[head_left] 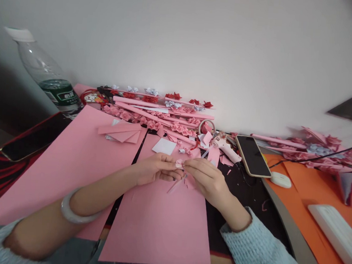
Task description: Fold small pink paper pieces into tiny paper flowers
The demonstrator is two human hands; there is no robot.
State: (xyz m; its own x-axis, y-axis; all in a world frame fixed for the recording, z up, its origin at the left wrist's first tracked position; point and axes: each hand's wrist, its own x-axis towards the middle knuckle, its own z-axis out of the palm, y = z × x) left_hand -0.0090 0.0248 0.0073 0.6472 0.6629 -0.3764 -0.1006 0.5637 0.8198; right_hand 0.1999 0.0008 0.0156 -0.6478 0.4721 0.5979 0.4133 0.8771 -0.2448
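Between my two hands is a small piece of folded pink paper [178, 163], pinched at both sides. My left hand [156, 169] grips it from the left with thumb and fingers. From the right, the fingertips of my right hand [207, 179] close on its other edge and partly hide it. Beneath the hands lies a large pink sheet [162, 228], with a thin pale stick [177, 185] on it. A white square of paper [164, 146] rests just beyond my left hand. Tiny folded paper flowers [186, 151] sit close behind the held piece.
Pink paper stems and flowers [155, 116] are heaped along the wall. A glue gun [228, 148], a phone [253, 156] and a white mouse [281, 179] lie to the right. A plastic bottle [47, 69] leans at the back left. Folded pink sheets [123, 131] lie on another pink sheet [70, 160].
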